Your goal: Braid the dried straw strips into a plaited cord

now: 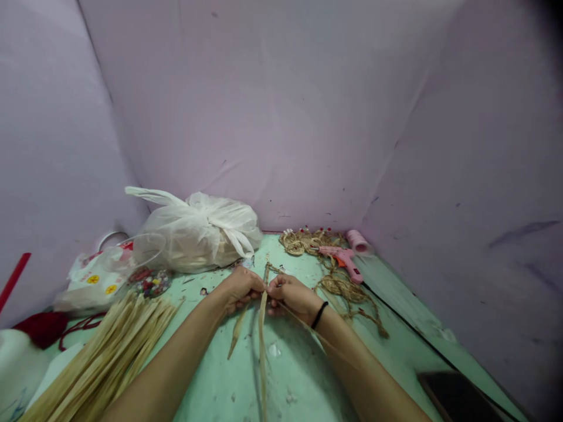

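Observation:
Dry, straw-coloured fibre strips [262,346] meet between my two hands over the green table. My left hand [244,288] pinches them from the left, fingers curled. Close beside it, my right hand [292,296], with a black band on the wrist, is closed on the strips too. One long strip hangs down toward me, a shorter pointed one [237,335] dangles under my left hand, and a thin one trails along my right forearm. Above the fingers a short braided-looking end [267,271] points to the wall. The fingertips hide the crossing itself.
On the left lie a bundle of dry strips [109,346], a bag of coloured beads [149,282] and a tied white plastic bag [202,231]. To the right are a pink glue gun [345,258] with a black cord, braided cord [347,290], a pink spool [358,241] and a dark flat object [455,395].

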`<state>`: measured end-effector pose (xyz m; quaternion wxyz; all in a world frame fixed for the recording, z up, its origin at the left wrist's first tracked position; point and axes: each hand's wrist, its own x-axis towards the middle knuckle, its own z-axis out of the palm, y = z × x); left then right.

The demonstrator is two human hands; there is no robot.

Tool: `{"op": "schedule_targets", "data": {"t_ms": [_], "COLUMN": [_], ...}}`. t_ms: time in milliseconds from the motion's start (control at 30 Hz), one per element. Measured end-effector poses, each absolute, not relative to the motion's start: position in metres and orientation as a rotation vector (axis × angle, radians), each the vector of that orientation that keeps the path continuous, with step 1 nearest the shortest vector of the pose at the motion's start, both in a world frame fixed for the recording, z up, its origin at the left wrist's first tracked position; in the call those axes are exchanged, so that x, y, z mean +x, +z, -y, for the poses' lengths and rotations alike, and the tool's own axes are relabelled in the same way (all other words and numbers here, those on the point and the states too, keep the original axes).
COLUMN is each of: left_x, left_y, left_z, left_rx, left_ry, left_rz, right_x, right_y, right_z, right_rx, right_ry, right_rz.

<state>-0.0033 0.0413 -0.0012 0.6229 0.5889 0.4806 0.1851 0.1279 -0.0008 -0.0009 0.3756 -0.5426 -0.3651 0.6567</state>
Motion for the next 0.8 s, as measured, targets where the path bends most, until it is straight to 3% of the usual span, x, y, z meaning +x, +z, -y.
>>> {"op": "schedule_targets", "data": {"t_ms": [467,800], "left_x": [-0.003,-0.006], "left_y": [-0.002,-0.006], "left_z": [-0.042,-0.046], "left_rx": [1.315,1.278], "left_ry": [0.399,0.399], "left_rz": [-1.087,-1.070], "right_x": [0.135,0.146], "right_y": [-0.006,-0.008], "right_z": [-0.002,-0.003], "right_rx": [-1.420,-1.303], "right_ry": [1.520,1.667], "right_rz": [1.128,1.091]}}
